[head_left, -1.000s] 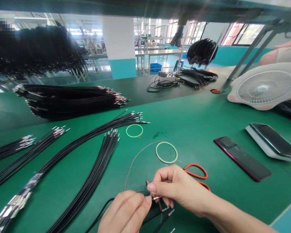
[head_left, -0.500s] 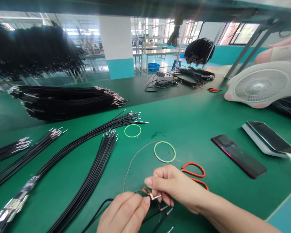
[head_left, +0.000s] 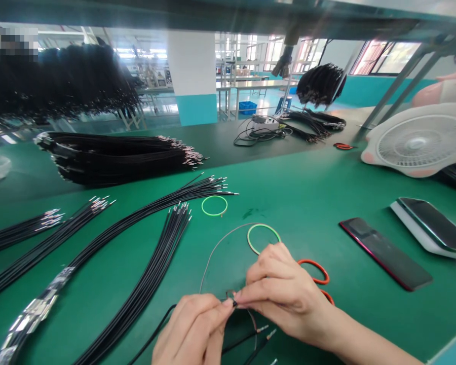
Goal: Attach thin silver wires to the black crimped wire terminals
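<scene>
My left hand (head_left: pixel 193 327) pinches a thin black cable (head_left: pixel 154 334) near its end, at the bottom centre. The fingertips of my right hand (head_left: pixel 285 294) are closed on the same cable end and meet those of my left hand. A small copper-coloured piece shows just above the fingertips, too small to make out. Thin wire (head_left: pixel 213 251) curves from there up to a green ring (head_left: pixel 253 238), partly behind my right hand. Below my hands lie black cable ends with metal tips (head_left: pixel 264 329). Orange-handled scissors (head_left: pixel 319 267) lie partly under my right wrist.
Black cable bundles (head_left: pixel 148 284) cover the left of the green table (head_left: pixel 300 187), with a large bundle (head_left: pixel 110 159) behind. A second green ring (head_left: pixel 214 206) lies near the middle. At right are a phone (head_left: pixel 383 253), another device (head_left: pixel 433 223) and a fan (head_left: pixel 414 142).
My right hand has turned over and its fingertips have come against those of my left hand, now hiding the metal tip. The whole view has shifted slightly.
</scene>
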The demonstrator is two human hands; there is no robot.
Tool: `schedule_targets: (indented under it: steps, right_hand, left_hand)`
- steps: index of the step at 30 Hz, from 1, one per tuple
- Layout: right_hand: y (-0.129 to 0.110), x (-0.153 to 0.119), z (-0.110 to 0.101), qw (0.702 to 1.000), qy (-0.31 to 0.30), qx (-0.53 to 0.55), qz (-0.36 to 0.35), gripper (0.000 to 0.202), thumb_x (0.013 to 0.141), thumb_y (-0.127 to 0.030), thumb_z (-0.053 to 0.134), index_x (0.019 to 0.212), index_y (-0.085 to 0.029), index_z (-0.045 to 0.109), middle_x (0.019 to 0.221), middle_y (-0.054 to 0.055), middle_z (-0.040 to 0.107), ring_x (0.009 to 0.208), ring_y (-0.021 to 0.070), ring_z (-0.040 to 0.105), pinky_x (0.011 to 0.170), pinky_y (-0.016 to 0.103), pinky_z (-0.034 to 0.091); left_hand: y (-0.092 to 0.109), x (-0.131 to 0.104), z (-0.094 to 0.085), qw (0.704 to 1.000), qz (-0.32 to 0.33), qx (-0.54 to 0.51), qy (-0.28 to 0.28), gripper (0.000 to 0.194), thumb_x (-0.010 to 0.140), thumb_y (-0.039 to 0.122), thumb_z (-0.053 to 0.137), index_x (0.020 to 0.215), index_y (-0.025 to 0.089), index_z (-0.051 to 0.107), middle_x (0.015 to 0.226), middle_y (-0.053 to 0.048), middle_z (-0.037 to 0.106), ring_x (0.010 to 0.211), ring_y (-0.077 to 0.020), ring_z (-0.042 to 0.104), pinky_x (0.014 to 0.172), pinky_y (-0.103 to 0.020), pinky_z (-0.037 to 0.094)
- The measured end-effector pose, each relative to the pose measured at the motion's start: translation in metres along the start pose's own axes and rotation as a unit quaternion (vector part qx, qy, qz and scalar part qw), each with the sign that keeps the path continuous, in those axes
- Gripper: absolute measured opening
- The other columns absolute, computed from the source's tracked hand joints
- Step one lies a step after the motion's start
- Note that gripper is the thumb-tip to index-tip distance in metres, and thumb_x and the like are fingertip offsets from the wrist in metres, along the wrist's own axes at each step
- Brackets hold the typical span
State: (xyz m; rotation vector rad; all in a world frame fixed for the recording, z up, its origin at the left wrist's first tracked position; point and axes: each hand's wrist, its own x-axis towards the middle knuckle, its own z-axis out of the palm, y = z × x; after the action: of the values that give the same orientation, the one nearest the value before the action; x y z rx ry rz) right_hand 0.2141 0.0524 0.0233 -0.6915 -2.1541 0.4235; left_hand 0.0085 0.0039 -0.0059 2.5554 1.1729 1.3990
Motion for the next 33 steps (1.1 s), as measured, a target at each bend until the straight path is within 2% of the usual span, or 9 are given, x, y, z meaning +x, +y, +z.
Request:
schedule_targets:
  steps: [5, 7, 9, 12, 14, 16, 18, 27, 33]
  right_hand:
    - [-0.001, -0.001, -0.001, 0.999, 0.008, -0.021, -0.028, 0.018, 0.091, -0.012, 0.057, 0.091, -0.023, 0.071, 0.082, -0.002, 0.071, 0.073, 0.0134, 0.051, 0.070, 0.033, 0.029]
    - [0.000, 0.001, -0.003, 0.999, -0.001, 0.038, 0.016, 0.009, 0.090, -0.022, 0.063, 0.093, -0.024, 0.071, 0.082, -0.001, 0.070, 0.073, 0.0133, 0.054, 0.073, 0.032, 0.033]
    - [0.001, 0.003, -0.004, 0.983, -0.007, 0.136, 0.122, 0.019, 0.085, -0.040, 0.067, 0.090, -0.022, 0.072, 0.081, 0.001, 0.069, 0.073, 0.0141, 0.056, 0.073, 0.031, 0.037]
    - [0.001, 0.006, -0.002, 0.900, -0.062, 0.290, 0.320, 0.050, 0.091, -0.058, 0.048, 0.075, -0.016, 0.072, 0.071, 0.005, 0.067, 0.061, 0.0128, 0.053, 0.059, 0.027, 0.039]
    - [0.001, 0.006, 0.002, 0.833, -0.112, 0.369, 0.397, 0.062, 0.093, -0.060, 0.038, 0.068, -0.014, 0.072, 0.066, 0.006, 0.067, 0.053, 0.0104, 0.049, 0.052, 0.024, 0.035]
    - [0.000, 0.007, 0.006, 0.788, -0.123, 0.419, 0.435, 0.056, 0.086, -0.062, 0.051, 0.066, -0.014, 0.071, 0.063, 0.004, 0.066, 0.050, 0.0085, 0.046, 0.049, 0.022, 0.032]
    - [-0.002, 0.008, 0.008, 0.766, -0.107, 0.440, 0.456, 0.045, 0.074, -0.057, 0.069, 0.063, -0.014, 0.070, 0.059, 0.001, 0.063, 0.050, 0.0072, 0.044, 0.048, 0.021, 0.030]
    - [-0.004, 0.009, 0.010, 0.731, -0.078, 0.468, 0.490, 0.039, 0.058, -0.048, 0.083, 0.060, -0.014, 0.065, 0.057, -0.002, 0.062, 0.052, 0.0071, 0.048, 0.050, 0.020, 0.035]
    - [-0.005, 0.006, 0.013, 0.752, -0.054, 0.470, 0.459, 0.039, 0.064, -0.049, 0.080, 0.061, -0.014, 0.062, 0.058, -0.001, 0.061, 0.055, 0.0089, 0.050, 0.055, 0.023, 0.040]
  left_hand:
    - [0.002, 0.005, 0.000, 1.000, 0.026, 0.010, -0.001, 0.026, 0.079, -0.005, 0.063, 0.099, 0.011, 0.067, 0.084, -0.006, 0.068, 0.076, -0.0125, 0.063, 0.069, -0.022, 0.056]
    - [0.004, 0.011, -0.001, 0.999, 0.037, 0.020, 0.028, 0.019, 0.081, -0.003, 0.062, 0.095, 0.009, 0.068, 0.080, -0.007, 0.067, 0.074, -0.0128, 0.063, 0.065, -0.023, 0.056]
    - [0.005, 0.016, -0.002, 0.997, 0.051, 0.033, 0.057, 0.013, 0.084, 0.000, 0.060, 0.090, 0.008, 0.069, 0.075, -0.007, 0.067, 0.071, -0.0132, 0.063, 0.061, -0.024, 0.055]
    - [0.006, 0.021, -0.004, 0.993, 0.081, 0.060, 0.058, 0.012, 0.087, 0.002, 0.058, 0.086, 0.006, 0.069, 0.072, -0.009, 0.068, 0.071, -0.0146, 0.064, 0.059, -0.024, 0.055]
    - [0.005, 0.021, -0.005, 0.991, 0.102, 0.075, 0.042, 0.014, 0.089, 0.004, 0.056, 0.086, 0.005, 0.069, 0.071, -0.010, 0.070, 0.070, -0.0155, 0.065, 0.059, -0.025, 0.056]
    - [0.004, 0.019, -0.006, 0.989, 0.118, 0.082, 0.026, 0.016, 0.090, 0.005, 0.054, 0.085, 0.005, 0.069, 0.070, -0.010, 0.071, 0.070, -0.0162, 0.066, 0.059, -0.026, 0.057]
    - [0.003, 0.018, -0.007, 0.988, 0.132, 0.084, 0.019, 0.016, 0.090, 0.005, 0.054, 0.085, 0.004, 0.069, 0.069, -0.011, 0.072, 0.069, -0.0170, 0.067, 0.058, -0.027, 0.057]
    - [0.005, 0.016, -0.003, 0.987, 0.135, 0.087, 0.012, 0.018, 0.091, 0.007, 0.050, 0.091, 0.008, 0.068, 0.070, -0.009, 0.073, 0.069, -0.0178, 0.069, 0.057, -0.028, 0.058]
    - [0.005, 0.013, -0.003, 0.989, 0.130, 0.073, 0.005, 0.016, 0.088, 0.003, 0.051, 0.091, 0.005, 0.067, 0.070, -0.011, 0.073, 0.069, -0.0186, 0.069, 0.059, -0.029, 0.058]
